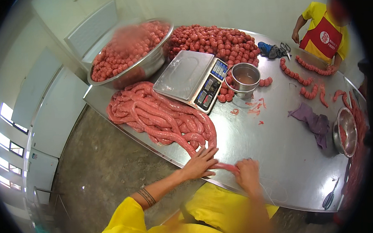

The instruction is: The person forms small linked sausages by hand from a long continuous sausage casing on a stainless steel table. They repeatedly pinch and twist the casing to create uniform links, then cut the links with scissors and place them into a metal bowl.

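A long pile of raw filled sausage lies coiled along the table's near left. My left hand rests over a strand near the pile's lower end, fingers stretched and somewhat apart. The strand runs rightward to my right hand, whose fingers are closed round its pink end. Thin white string trails on the steel beside my right hand. Scissors lie near the front right edge.
Steel table carries a scale, nested pots, linked-sausage heaps, large bowl, small bowl and purple cloth. A co-worker handles links at back right; blue bundle and scissors lie nearby.
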`<state>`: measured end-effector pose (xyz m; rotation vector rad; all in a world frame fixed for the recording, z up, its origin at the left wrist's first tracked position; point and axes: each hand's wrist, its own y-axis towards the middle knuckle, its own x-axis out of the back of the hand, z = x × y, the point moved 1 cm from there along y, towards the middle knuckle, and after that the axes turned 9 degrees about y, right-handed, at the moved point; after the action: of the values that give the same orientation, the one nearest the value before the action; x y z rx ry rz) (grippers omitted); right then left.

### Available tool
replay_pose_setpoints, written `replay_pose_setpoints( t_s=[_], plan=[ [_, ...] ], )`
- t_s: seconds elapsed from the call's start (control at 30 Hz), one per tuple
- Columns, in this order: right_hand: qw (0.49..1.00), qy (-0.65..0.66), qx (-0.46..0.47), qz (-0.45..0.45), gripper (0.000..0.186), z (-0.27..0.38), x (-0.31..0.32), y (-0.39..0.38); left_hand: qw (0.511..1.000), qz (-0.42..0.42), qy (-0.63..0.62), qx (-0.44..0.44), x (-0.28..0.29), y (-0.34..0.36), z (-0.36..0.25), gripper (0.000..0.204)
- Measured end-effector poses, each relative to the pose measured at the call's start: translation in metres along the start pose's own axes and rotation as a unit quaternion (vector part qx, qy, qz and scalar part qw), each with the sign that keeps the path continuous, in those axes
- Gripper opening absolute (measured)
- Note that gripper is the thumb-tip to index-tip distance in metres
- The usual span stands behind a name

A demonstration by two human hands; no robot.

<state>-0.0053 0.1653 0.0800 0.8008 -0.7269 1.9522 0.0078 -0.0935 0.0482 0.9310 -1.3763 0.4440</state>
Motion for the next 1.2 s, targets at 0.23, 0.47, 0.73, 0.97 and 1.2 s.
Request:
replay_pose_setpoints(
  t_s=[0.23, 0.47, 0.73, 0.97, 1.2],
  plan=[
    [0.904, 0.417, 0.012, -0.09, 0.02, -0.051, 0.074, -0.102, 0.977, -0.082, -0.196, -0.01, 0.003, 0.097, -0.078, 0.023],
    [0.694, 0.599, -0.078, -0.391, 0.035, -0.113, 0.112, -0.183, 0.95, -0.187, -0.23, -0.102, -0.034, 0.275, -0.169, 0.023],
    [0.766, 0.419, -0.35, -0.339, 0.023, -0.188, 0.009, -0.407, 0.977, 0.043, -0.173, -0.12, -0.122, 0.255, -0.133, 0.077],
    [0.77, -0.018, -0.54, -0.339, 0.041, -0.179, 0.023, -0.477, 0.998, -0.009, 0.018, 0.058, -0.103, 0.115, -0.049, 0.038],
    [0.941, 0.222, 0.123, -0.224, 0.049, -0.046, -0.015, -0.062, 0.977, -0.073, -0.189, 0.059, -0.089, 0.089, -0.046, 0.022]
  ],
)
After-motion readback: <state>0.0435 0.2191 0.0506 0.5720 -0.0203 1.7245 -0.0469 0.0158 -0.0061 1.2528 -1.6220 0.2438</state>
